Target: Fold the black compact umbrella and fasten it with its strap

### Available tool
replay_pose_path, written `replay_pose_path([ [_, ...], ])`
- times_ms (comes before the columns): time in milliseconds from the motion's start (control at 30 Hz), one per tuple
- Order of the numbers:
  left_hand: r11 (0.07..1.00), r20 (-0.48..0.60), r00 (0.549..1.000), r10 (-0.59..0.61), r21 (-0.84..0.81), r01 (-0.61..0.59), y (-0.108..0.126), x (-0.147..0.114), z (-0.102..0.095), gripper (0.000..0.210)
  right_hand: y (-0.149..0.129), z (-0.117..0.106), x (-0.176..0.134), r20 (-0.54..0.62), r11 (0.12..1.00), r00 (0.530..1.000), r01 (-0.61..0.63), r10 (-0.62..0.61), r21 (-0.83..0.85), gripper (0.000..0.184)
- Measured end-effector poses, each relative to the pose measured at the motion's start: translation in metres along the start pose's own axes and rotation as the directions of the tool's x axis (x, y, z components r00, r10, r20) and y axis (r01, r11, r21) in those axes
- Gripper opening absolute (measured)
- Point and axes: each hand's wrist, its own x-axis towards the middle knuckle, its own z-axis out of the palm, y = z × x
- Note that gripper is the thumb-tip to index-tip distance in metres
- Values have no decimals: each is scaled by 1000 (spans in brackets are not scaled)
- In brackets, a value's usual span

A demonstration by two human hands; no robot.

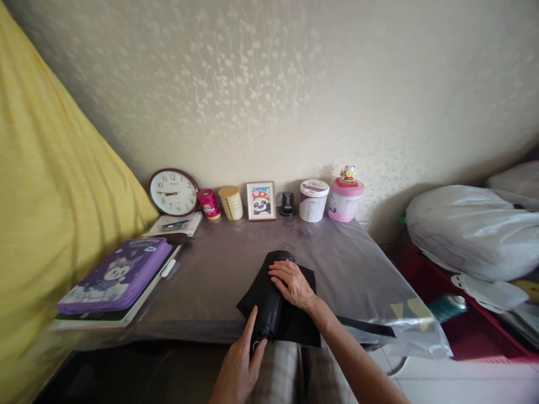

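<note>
A black folding umbrella (269, 306), its canopy partly wrapped and its loose panels spread out, lies at the front edge of the table with its handle end toward me. My left hand (242, 359) is closed around the handle, index finger and thumb along its sides. Higher up, my right hand (293, 285) curves over the folded canopy and presses on it, fingers close together; its palm side is hidden. A black strap (366, 326) runs out to the right beyond my right forearm.
Along the wall stand a clock (173, 192), a pink can (209, 204), a yellow-lidded tub (231, 203), a framed panda picture (261, 201) and two tubs (314, 202). A purple case (113, 275) lies left, beside a yellow curtain (63, 168). White bags (471, 230) fill the right.
</note>
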Motion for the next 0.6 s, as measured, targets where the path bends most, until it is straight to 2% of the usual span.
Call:
replay_pose_path([
  [67,1000,-3,1000,-3,-8,3,-2,0,0,57,14,6,8,-55,992,992,-119,117,-31,25],
  [133,1000,-11,1000,-14,-28,13,-1,0,-1,57,33,4,14,-137,951,942,-309,305,-5,26],
  [233,995,-35,997,-68,-80,65,4,-1,-3,57,55,-10,4,-229,818,787,-563,573,114,29],
  [267,990,-29,994,-101,-101,98,6,-1,-4,58,59,-17,-5,-232,778,743,-611,628,149,30],
  [333,972,14,982,-187,-144,187,11,-1,-5,60,61,-29,-29,-174,637,616,-712,769,295,30],
  [400,949,56,966,-253,-181,259,14,-2,-6,64,56,-38,-51,-78,487,507,-759,859,431,29],
  [467,931,72,955,-288,-211,297,17,-3,-6,67,47,-43,-66,-12,374,433,-765,902,525,27],
  [533,924,76,952,-295,-232,305,19,-3,-6,68,36,-45,-71,20,309,392,-753,920,581,26],
  [600,921,75,953,-292,-245,302,20,-4,-6,68,26,-45,-69,50,278,392,-731,919,623,27],
])
